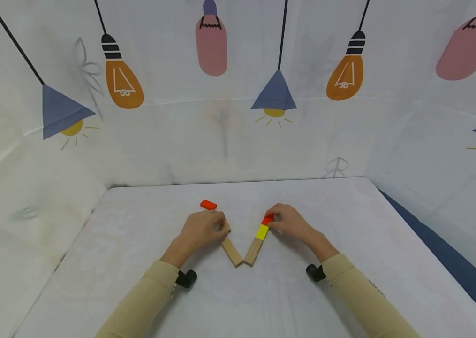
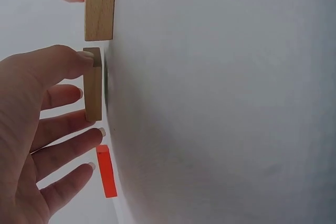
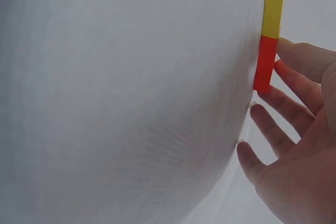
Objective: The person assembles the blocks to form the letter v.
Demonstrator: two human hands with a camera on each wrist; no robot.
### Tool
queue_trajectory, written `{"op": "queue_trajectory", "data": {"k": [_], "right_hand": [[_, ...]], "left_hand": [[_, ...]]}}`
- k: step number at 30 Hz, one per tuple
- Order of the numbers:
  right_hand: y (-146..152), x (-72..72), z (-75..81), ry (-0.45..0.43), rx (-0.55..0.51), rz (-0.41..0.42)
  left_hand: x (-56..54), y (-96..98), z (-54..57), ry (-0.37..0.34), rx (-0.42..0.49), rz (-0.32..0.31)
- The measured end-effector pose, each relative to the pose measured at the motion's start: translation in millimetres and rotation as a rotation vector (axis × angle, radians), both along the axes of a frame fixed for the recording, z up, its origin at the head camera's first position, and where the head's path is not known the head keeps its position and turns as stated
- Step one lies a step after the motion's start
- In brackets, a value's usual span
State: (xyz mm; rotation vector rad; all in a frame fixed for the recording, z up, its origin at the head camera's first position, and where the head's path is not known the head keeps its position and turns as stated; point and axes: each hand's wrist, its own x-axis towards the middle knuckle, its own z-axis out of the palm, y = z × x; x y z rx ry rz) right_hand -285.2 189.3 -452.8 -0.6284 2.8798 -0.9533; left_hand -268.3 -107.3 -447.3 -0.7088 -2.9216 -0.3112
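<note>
The left hand (image 1: 202,229) pinches a short wooden block (image 2: 93,92) between thumb and fingers; the right hand (image 1: 291,222) pinches a red block (image 3: 265,64) touching a yellow block (image 1: 262,232). Just beyond the left fingers lies a loose red block (image 1: 208,204). Nearer the wearer than either hand's fingers, two plain blocks (image 1: 232,253) form a V.

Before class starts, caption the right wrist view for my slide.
A right hand holds a red rectangular block touching a yellow rectangular block.

Shows red on lone block (image 1: 208,204) and end block (image 1: 268,219) | yellow on middle block (image 1: 262,232) | tan wood grain on other blocks (image 1: 232,253) | beige on sleeves (image 1: 145,295) | black on wrist cameras (image 1: 186,279) | white on tabletop (image 1: 263,305) | orange bulbs (image 1: 124,91), blue lampshades (image 1: 274,91), pink lamps (image 1: 211,51) on white backdrop (image 1: 170,136)
</note>
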Motion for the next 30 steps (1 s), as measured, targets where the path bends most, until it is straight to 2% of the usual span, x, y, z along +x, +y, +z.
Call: {"op": "queue_trajectory", "data": {"k": [7,20,30], "right_hand": [[0.0,-1.9,-3.3,0.006,0.011,-0.010],[0.2,-3.0,-5.3,0.011,0.004,-0.002],[0.0,-3.3,-5.7,0.002,0.027,-0.018]], "left_hand": [[6.9,-4.0,4.7,0.022,0.028,0.000],[14.8,-13.8,3.4,0.042,0.043,-0.010],[19.8,-15.4,3.8,0.055,0.022,-0.019]]}}
